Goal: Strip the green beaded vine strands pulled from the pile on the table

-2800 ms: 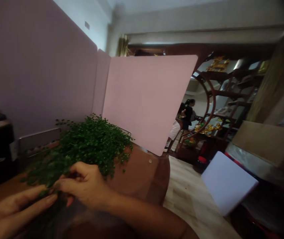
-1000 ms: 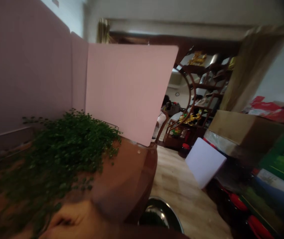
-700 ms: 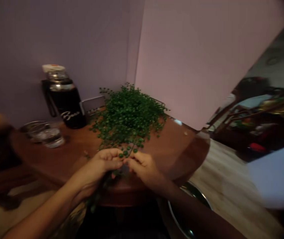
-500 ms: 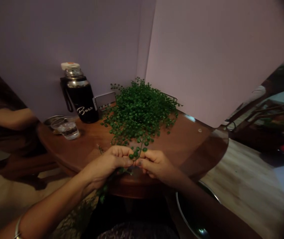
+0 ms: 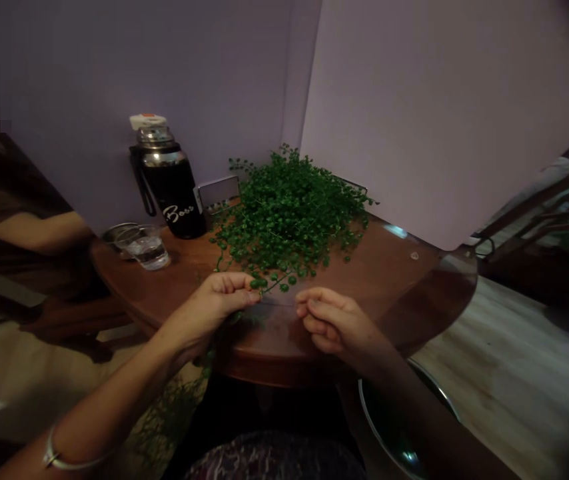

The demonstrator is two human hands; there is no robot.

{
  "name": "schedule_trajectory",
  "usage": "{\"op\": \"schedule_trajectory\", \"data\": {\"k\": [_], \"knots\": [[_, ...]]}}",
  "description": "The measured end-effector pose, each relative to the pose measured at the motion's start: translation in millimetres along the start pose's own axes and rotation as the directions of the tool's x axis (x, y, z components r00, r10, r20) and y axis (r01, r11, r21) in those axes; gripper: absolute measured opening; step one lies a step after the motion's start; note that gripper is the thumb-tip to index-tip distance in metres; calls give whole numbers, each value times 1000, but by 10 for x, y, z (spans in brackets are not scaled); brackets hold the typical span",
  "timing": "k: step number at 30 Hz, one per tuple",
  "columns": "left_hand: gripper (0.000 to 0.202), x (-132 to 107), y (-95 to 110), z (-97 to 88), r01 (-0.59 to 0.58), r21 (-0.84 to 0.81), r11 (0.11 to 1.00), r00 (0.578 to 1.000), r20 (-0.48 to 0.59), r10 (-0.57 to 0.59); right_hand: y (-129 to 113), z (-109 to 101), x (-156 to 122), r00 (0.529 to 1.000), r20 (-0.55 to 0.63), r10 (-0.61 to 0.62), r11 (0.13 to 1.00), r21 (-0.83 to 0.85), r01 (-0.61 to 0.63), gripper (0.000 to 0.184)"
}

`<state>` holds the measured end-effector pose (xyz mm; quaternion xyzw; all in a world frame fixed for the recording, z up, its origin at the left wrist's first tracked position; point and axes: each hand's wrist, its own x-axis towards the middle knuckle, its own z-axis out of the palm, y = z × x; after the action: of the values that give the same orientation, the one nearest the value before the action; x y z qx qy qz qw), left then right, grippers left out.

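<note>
My left hand [image 5: 229, 293] is closed in a pinch on a green sprig [image 5: 258, 285] with small round berry-like beads, held over the table's near edge. More of the greenery hangs below that hand, partly hidden by it. To the right, my right hand [image 5: 327, 320] is closed, thumb against fingers, apart from the sprig. A thin dark thread [image 5: 278, 305] appears to stretch between the two hands. Just beyond them lies a large heap of the same green sprigs [image 5: 294, 213] on the wooden table [image 5: 379, 287].
At the left stand a black flask [image 5: 174, 193], a clear glass of water [image 5: 150, 250] and a metal bowl [image 5: 117, 237]. Walls close in behind. A metal-rimmed basin [image 5: 379, 433] is below right. Another person's arm [image 5: 39, 230] shows at far left.
My right hand has drawn away to the right from my left hand and the sprig. The sprig now tilts more to the right. The view has shifted slightly.
</note>
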<state>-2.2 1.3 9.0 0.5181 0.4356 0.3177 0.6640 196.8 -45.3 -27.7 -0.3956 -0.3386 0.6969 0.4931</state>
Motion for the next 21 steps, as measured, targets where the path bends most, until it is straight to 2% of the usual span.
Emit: {"op": "schedule_trajectory", "data": {"k": [5, 10, 15, 21], "knots": [[17, 23, -106, 110, -30, 28, 999, 998, 51, 28, 110, 154, 103, 998, 29, -57, 998, 26, 56, 26], [15, 2, -110, 77, -95, 83, 992, 992, 85, 88, 103, 192, 104, 998, 11, -68, 996, -49, 68, 25], [15, -83, -75, 26, -37, 123, 992, 988, 153, 18, 87, 171, -17, 1000, 23, 0, 975, -222, 5, 23], [18, -193, -54, 27, -9, 200, 980, 971, 237, -40, 68, 74, -148, 990, 111, 87, 922, -386, -38, 24]]}}
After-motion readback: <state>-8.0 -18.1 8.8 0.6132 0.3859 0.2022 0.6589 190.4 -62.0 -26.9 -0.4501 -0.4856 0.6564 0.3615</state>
